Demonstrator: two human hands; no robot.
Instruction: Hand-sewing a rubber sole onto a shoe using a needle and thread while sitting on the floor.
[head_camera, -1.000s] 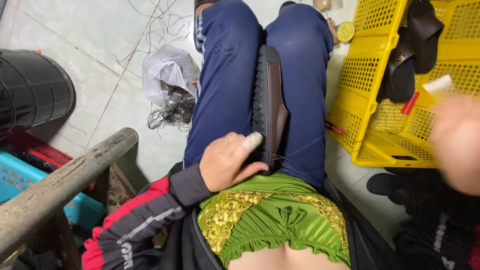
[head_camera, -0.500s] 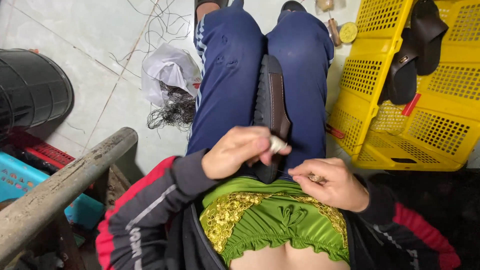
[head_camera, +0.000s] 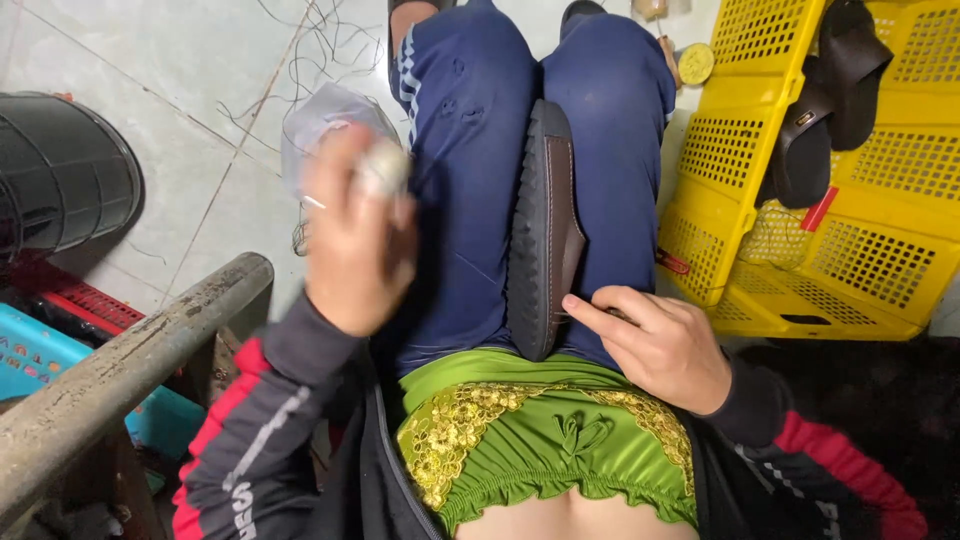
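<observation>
Between the knees, a dark rubbery sandal (head_camera: 545, 230) with ridged sole stands on edge; the right hand (head_camera: 655, 340) presses fingertips against its brown strap. Raised and blurred, the left hand (head_camera: 355, 235) pinches a small pale lump (head_camera: 383, 168). Perforated yellow plastic crates (head_camera: 850, 200) sit alongside.

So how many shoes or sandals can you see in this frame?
3: one dark shoe wedged between the knees, touched by the right hand; two dark sandals hanging over the yellow crates. More may be hidden inside.
</observation>
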